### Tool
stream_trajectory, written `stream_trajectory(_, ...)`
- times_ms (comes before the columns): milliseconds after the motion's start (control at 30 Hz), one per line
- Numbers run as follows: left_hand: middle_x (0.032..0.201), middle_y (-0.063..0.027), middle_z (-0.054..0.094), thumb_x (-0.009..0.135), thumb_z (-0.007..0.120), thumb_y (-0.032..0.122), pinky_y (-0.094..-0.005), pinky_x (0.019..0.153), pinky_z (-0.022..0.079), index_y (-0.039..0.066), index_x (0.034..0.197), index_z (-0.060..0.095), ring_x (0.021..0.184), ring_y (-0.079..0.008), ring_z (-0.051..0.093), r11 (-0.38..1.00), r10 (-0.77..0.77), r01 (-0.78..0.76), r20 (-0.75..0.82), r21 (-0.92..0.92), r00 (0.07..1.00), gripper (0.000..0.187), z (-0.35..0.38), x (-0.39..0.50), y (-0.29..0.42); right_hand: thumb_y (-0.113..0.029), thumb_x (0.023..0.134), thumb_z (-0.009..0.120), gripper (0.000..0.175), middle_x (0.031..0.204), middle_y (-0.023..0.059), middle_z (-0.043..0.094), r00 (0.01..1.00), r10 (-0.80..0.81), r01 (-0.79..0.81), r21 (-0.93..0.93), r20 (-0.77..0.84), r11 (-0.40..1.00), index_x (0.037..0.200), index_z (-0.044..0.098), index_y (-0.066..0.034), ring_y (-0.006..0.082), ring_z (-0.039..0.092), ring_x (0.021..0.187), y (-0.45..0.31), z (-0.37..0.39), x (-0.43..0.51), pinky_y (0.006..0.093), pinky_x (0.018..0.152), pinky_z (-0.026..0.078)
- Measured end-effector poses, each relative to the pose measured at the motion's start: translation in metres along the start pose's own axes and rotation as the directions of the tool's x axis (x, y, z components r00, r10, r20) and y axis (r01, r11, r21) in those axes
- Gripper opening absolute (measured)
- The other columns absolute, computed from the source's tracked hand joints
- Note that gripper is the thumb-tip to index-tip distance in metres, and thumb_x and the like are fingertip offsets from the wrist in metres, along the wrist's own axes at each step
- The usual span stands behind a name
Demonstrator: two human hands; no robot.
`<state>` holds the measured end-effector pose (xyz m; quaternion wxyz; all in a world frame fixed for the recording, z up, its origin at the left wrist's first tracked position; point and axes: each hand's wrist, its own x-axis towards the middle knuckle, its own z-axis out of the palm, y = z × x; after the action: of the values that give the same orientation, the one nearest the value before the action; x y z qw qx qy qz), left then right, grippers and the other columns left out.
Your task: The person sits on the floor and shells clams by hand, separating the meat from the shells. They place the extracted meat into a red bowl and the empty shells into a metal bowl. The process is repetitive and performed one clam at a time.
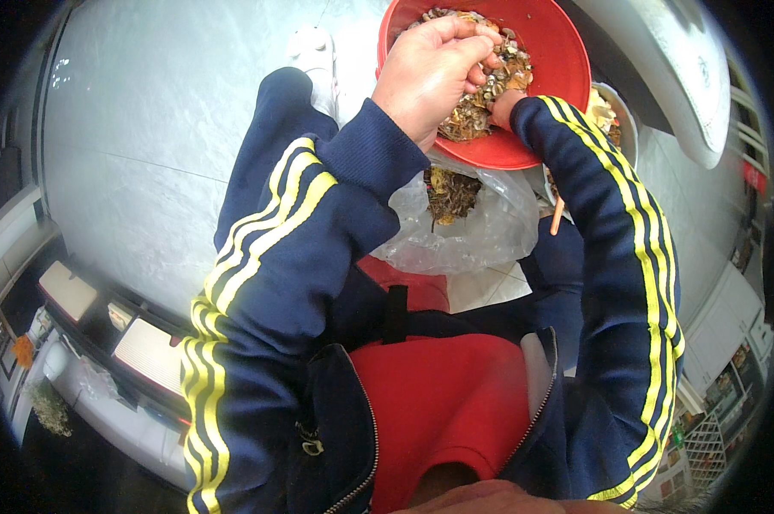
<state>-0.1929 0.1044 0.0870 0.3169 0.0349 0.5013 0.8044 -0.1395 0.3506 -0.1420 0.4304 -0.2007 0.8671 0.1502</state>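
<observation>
A red plastic basin (560, 58) is tilted in front of me, holding a mixed heap of brown plant scraps and small pale pieces (512, 70). Over its left side is my left hand (435, 70), thumb and fingertips pinched together; whether something small is between them I cannot tell. My right hand (506, 108) reaches into the heap at the basin's lower right, its fingers mostly hidden by the scraps and the sleeve. Below the basin lies an open clear plastic bag (496, 231) with a dark brown clump of plant matter (452, 196) inside.
A pale container (625, 119) with yellowish pieces stands right of the basin, partly hidden. An orange stick-like handle (557, 216) sticks out below it. A white curved furniture part (695, 96) is at upper right. My white shoe (313, 51) rests on the tiled floor.
</observation>
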Motion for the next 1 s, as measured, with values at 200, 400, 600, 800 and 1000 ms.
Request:
stream_trajectory(200, 0.08, -0.0024, 0.063, 0.088, 0.057, 0.011, -0.0196, 0.062, 0.044, 0.0, 0.099, 0.063, 0.067, -0.0057, 0.053, 1.0, 0.023, -0.023, 0.003, -0.02, 1.0, 0.017, -0.002, -0.003, 0.005, -0.022, 0.082, 0.052, 0.025, 0.092, 0.0128, 0.07, 0.999, -0.043, 0.045, -0.074, 0.025, 0.996, 0.09, 0.072, -0.0086, 0.0318, 0.067, 0.088, -0.004, -0.005, 0.0, 0.0436, 0.074, 0.053)
stream_trajectory(400, 0.08, -0.0031, 0.062, 0.088, 0.056, 0.01, -0.019, 0.061, 0.044, 0.001, 0.098, 0.063, 0.066, -0.0059, 0.053, 0.999, 0.033, -0.033, 0.005, -0.041, 0.999, 0.016, -0.002, -0.002, 0.004, -0.022, 0.082, 0.051, 0.026, 0.095, 0.014, 0.069, 1.0, 0.003, -0.004, 0.075, 0.016, 0.997, 0.095, 0.071, -0.0095, 0.0324, 0.066, 0.088, 0.0, -0.02, -0.009, 0.0436, 0.074, 0.053)
stream_trajectory(600, 0.081, -0.004, 0.063, 0.089, 0.056, 0.01, -0.0192, 0.059, 0.044, 0.0, 0.098, 0.063, 0.065, -0.0066, 0.053, 0.999, 0.045, -0.045, 0.008, -0.02, 0.999, 0.016, -0.002, 0.001, 0.001, -0.017, 0.077, 0.06, 0.025, 0.096, 0.0142, 0.067, 0.985, -0.039, 0.077, 0.223, -0.171, 0.972, 0.102, 0.063, -0.0134, 0.0329, 0.065, 0.092, 0.021, -0.028, -0.027, 0.0437, 0.076, 0.052)
stream_trajectory(800, 0.081, -0.0043, 0.064, 0.088, 0.057, 0.01, -0.0196, 0.059, 0.044, 0.0, 0.099, 0.063, 0.065, -0.0062, 0.053, 0.997, 0.039, -0.038, 0.018, -0.067, 0.999, 0.016, -0.004, 0.005, -0.004, -0.009, 0.08, 0.069, 0.022, 0.088, 0.0044, 0.064, 0.868, 0.243, 0.327, 0.866, -0.434, 0.377, 0.1, 0.06, -0.012, 0.0195, 0.063, 0.074, 0.027, -0.04, -0.047, 0.0308, 0.064, 0.052)
stream_trajectory(1000, 0.083, -0.0044, 0.064, 0.089, 0.056, 0.011, -0.0204, 0.063, 0.046, -0.001, 0.101, 0.062, 0.068, -0.0072, 0.054, 0.999, 0.045, -0.045, -0.02, -0.011, 0.999, 0.018, -0.006, 0.005, -0.001, -0.012, 0.088, 0.064, 0.026, 0.091, -0.0014, 0.062, 0.928, 0.276, 0.37, 0.719, -0.252, -0.588, 0.112, 0.054, -0.0108, 0.0109, 0.061, 0.07, 0.015, -0.07, -0.09, 0.0236, 0.062, 0.051)
